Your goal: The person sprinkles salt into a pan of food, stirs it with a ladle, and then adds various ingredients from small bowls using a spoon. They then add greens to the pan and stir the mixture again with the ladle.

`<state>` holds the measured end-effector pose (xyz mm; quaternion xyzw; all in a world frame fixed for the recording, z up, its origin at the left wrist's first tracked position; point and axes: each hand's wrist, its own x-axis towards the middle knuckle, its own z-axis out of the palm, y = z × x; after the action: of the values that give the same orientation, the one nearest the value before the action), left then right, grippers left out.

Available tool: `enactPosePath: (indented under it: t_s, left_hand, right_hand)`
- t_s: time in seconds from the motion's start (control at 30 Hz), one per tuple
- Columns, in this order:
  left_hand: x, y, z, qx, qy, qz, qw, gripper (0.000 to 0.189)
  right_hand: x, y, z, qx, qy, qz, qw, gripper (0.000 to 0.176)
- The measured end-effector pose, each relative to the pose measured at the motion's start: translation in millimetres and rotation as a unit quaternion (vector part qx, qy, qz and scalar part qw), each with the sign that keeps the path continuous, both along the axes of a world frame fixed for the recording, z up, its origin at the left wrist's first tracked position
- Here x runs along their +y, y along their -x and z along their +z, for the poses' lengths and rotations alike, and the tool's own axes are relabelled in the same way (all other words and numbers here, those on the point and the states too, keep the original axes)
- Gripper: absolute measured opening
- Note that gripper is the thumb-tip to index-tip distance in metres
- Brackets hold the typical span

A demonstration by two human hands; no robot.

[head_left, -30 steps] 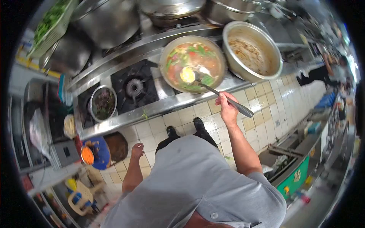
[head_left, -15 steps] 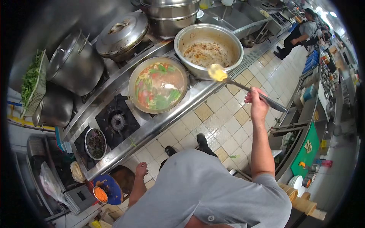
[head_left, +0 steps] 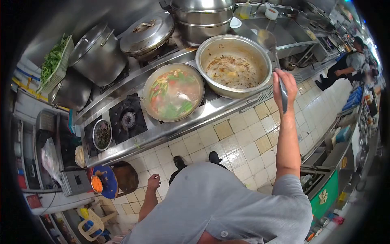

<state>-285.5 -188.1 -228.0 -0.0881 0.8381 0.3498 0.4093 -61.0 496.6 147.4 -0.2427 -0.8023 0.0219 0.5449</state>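
Observation:
My right hand (head_left: 285, 90) grips the dark handle of a long ladle (head_left: 268, 40), its blurred bowl raised past the right rim of a wide metal pot (head_left: 199, 61). Inside that pot lie brown residue and a yellowish lump (head_left: 232, 74). Left of it stands a pan of soup (head_left: 174, 92) with green and red vegetables. My left hand (head_left: 154, 181) hangs low beside my body, its fingers loosely curled and too small to read clearly.
Lidded pots (head_left: 147, 34) and a steamer (head_left: 202, 20) line the back. A bare burner (head_left: 128, 119) and a bowl of dark leaves (head_left: 102, 135) are at left. A blue basin (head_left: 109, 188) sits low left. Another person (head_left: 345, 67) stands far right.
The ladle has swung up and right, away from the front of the wide pot. A yellowish lump now lies inside the pot. The view has shifted.

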Motion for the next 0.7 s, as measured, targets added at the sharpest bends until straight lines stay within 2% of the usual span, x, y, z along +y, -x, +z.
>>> enactPosePath:
  t_s: [0.1, 0.2, 0.23, 0.3, 0.33, 0.43, 0.53, 0.63, 0.7]
  left_hand:
    - [-11.1, -23.4, 2.8, -0.026, 0.025, 0.038, 0.999, 0.032]
    - [-24.2, -40.7, 10.6, -0.038, 0.050, 0.047, 0.997, 0.033]
    - [-30.7, -39.9, 5.0, -0.040, 0.045, 0.049, 0.997, 0.033]
    - [-48.0, -44.0, -9.1, -0.050, 0.036, 0.066, 0.996, 0.034]
    - [-44.9, -45.8, 0.5, -0.026, 0.066, 0.037, 0.997, 0.035]
    - [-55.7, -31.5, -16.1, -0.029, 0.040, 0.059, 0.997, 0.033]
    - [-46.8, -4.1, -13.3, -0.010, 0.067, -0.007, 0.998, 0.030]
    - [-38.5, 35.1, -19.3, -0.008, 0.071, -0.007, 0.997, 0.029]
    - [-42.8, 66.2, -35.4, 0.041, 0.020, -0.084, 0.995, 0.028]
  right_hand:
    - [-1.0, -2.9, 4.7, 0.059, -0.011, -0.005, 0.998, 0.014]
    - [6.1, -3.1, -54.5, 0.184, 0.223, 0.021, 0.957, 0.012]
    - [1.4, 2.9, -69.3, 0.216, 0.346, 0.072, 0.910, 0.012]
    - [-5.5, 3.6, -100.2, 0.056, 0.129, 0.030, 0.990, 0.012]
    - [-8.9, 10.6, -110.1, -0.020, 0.011, 0.021, 1.000, 0.012]
    - [-29.6, 25.0, -102.0, -0.006, 0.025, 0.015, 1.000, 0.015]
    - [-31.2, 24.0, -97.8, 0.088, 0.280, -0.002, 0.956, 0.016]
    - [-48.2, 42.8, -77.6, 0.076, 0.281, -0.013, 0.957, 0.020]
    - [-61.8, 55.4, -77.0, 0.025, 0.231, -0.063, 0.971, 0.022]
